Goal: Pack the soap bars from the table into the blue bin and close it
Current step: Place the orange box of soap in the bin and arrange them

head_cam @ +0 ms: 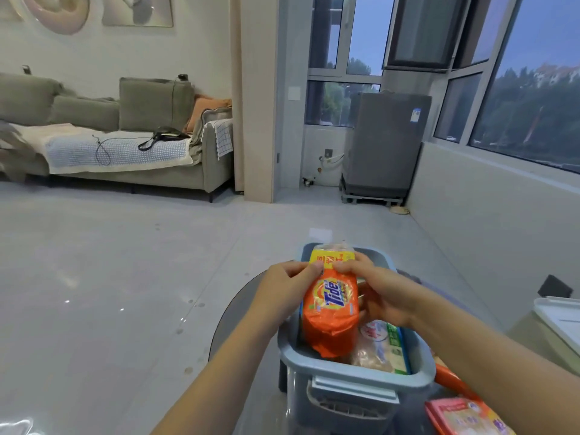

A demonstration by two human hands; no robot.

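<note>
Now both hands' grip on Tide pack (331,309)

Illumination is soft, dim daylight entering through the windows (518,89) at right. The glossy floor (94,277) carries small glare spots. Wide-angle distortion bends straight lines toward the edges; overall sharpness is slightly soft.

Orange Tide soap pack (331,312) tilts upright in the open blue bin (354,376); pink pack (464,414) lies at four o'clock.

soap pack (331,309) in bin (351,376) on table (248,309)
</note>
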